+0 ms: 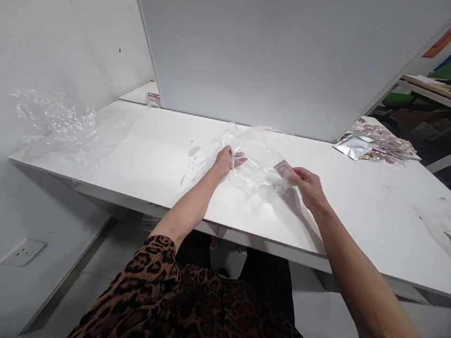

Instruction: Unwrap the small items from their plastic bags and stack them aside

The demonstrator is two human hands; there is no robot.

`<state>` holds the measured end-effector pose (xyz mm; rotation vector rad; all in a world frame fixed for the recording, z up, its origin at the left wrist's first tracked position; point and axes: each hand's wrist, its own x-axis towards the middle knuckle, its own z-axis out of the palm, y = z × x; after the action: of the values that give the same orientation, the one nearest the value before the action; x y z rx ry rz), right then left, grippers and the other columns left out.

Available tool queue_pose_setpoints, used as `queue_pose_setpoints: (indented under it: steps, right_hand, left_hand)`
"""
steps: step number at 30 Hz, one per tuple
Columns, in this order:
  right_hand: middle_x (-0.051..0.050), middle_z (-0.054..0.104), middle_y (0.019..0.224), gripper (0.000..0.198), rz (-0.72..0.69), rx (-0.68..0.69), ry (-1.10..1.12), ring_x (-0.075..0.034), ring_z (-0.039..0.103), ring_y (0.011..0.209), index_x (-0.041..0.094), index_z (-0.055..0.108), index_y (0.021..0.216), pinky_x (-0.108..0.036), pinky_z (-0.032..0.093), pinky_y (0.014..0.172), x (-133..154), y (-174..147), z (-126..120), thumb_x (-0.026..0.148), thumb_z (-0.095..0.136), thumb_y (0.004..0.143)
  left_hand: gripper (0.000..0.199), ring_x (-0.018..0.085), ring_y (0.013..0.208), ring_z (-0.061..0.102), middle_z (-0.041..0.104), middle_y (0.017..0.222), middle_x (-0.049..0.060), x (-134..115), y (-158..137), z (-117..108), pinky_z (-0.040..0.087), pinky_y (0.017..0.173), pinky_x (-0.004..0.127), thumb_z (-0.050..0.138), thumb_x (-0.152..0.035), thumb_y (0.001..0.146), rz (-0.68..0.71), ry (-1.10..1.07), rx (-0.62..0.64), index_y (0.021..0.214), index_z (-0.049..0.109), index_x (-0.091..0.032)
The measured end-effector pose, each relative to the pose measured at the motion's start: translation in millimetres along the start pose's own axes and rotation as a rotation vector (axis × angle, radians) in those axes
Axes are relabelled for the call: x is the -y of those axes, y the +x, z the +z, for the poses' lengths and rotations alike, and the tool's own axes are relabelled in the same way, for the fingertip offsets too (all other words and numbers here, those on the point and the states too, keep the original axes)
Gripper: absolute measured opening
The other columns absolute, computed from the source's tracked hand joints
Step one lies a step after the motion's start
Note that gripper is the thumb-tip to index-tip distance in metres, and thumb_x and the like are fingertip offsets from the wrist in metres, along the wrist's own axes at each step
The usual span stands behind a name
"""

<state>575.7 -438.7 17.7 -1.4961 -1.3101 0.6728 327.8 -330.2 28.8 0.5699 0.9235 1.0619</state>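
Observation:
My left hand (223, 161) is closed on the near-left edge of a crumpled clear plastic bag (260, 164) lying on the white table. A reddish shape shows through the film just beside these fingers; I cannot make out whether it is fingertips or a packet. To the right, my right hand (309, 186) pinches a small flat packet (284, 169), pale with reddish printing, between thumb and fingers. The packet is at the bag's right side; whether it touches the film is unclear.
A grey-white panel (254, 48) rises behind the white table (163, 151). Crumpled clear plastic (68, 131) lies at the left by the wall. On the back right sits a pile of packets (391, 142) with a silver pouch (354, 146). Another small packet (153, 98) lies at the back left.

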Motion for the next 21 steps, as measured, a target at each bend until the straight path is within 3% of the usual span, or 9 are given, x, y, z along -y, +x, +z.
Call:
queue_pose_setpoints:
  steps: [3,7,9,12,14,17,19,21]
  right_hand:
    - [-0.001,0.060,0.080,0.045,0.046,-0.244,0.338,-0.016,0.055,0.071,0.023,0.058,0.082,-0.028,0.044,0.063,-5.3,-3.2,-14.2,0.059,0.076,0.063]
    - [-0.001,0.060,0.088,0.044,0.109,-0.476,0.530,-0.016,0.058,0.075,0.025,0.051,0.088,-0.027,0.043,0.060,-16.5,-9.1,-44.4,0.057,0.074,0.067]
    - [-0.002,0.060,0.087,0.043,0.152,-0.557,0.479,-0.017,0.057,0.074,0.025,0.051,0.090,-0.027,0.042,0.059,-23.2,-13.9,-63.6,0.056,0.072,0.068]
    - [-0.003,0.062,0.085,0.038,0.198,-0.614,0.090,-0.019,0.057,0.074,0.024,0.054,0.092,-0.031,0.043,0.061,-31.3,-22.8,-94.2,0.048,0.073,0.069]
    - [-0.005,0.063,0.084,0.031,0.214,-0.568,-0.305,-0.020,0.057,0.074,0.024,0.056,0.091,-0.035,0.043,0.067,-33.6,-27.4,-111.8,0.041,0.074,0.073]
    - [-0.008,0.062,0.080,0.023,0.260,-0.307,-0.793,-0.024,0.057,0.074,0.023,0.056,0.086,-0.038,0.041,0.070,-33.8,-29.3,-128.0,0.043,0.068,0.083]
    - [-0.008,0.062,0.077,0.027,0.308,-0.141,-0.945,-0.026,0.057,0.073,0.023,0.054,0.082,-0.037,0.040,0.067,-34.9,-28.0,-133.0,0.048,0.064,0.087]
    - [-0.007,0.060,0.072,0.032,0.334,-0.080,-0.979,-0.024,0.057,0.068,0.024,0.053,0.077,-0.035,0.040,0.063,-39.2,-26.5,-137.2,0.052,0.064,0.086]
  left_hand:
    - [0.022,0.019,0.066,0.073,0.073,0.084,0.009,-1.2,-0.2,1.9,0.052,0.070,0.030,0.052,-0.029,0.090,-0.012,-0.083,-0.037,0.071,0.045,-0.019]
    - [0.024,0.018,0.063,0.071,0.073,0.084,0.008,-5.2,3.1,2.4,0.049,0.063,0.026,0.048,-0.029,0.093,-0.006,-0.172,-0.136,0.071,0.042,-0.020]
    - [0.024,0.016,0.060,0.070,0.073,0.084,0.007,-7.4,5.7,1.4,0.047,0.060,0.024,0.049,-0.029,0.092,0.003,-0.192,-0.175,0.071,0.042,-0.020]
    - [0.025,0.015,0.055,0.069,0.073,0.082,0.006,-8.6,8.8,-0.5,0.049,0.059,0.024,0.051,-0.030,0.092,0.036,-0.162,-0.187,0.071,0.041,-0.020]
    - [0.026,0.016,0.053,0.069,0.073,0.079,0.006,-7.7,9.6,-1.4,0.048,0.058,0.024,0.051,-0.031,0.092,0.066,-0.104,-0.176,0.071,0.041,-0.021]
    - [0.024,0.017,0.053,0.070,0.072,0.076,0.005,-6.1,9.4,-2.2,0.047,0.056,0.024,0.051,-0.030,0.092,0.102,-0.040,-0.161,0.072,0.042,-0.021]
    - [0.022,0.018,0.054,0.070,0.073,0.076,0.005,-5.7,9.0,-2.7,0.048,0.057,0.025,0.052,-0.030,0.092,0.107,-0.032,-0.158,0.074,0.043,-0.021]
    - [0.021,0.018,0.054,0.070,0.073,0.075,0.005,-5.8,8.8,-3.2,0.049,0.058,0.025,0.051,-0.030,0.093,0.112,-0.033,-0.150,0.075,0.043,-0.021]
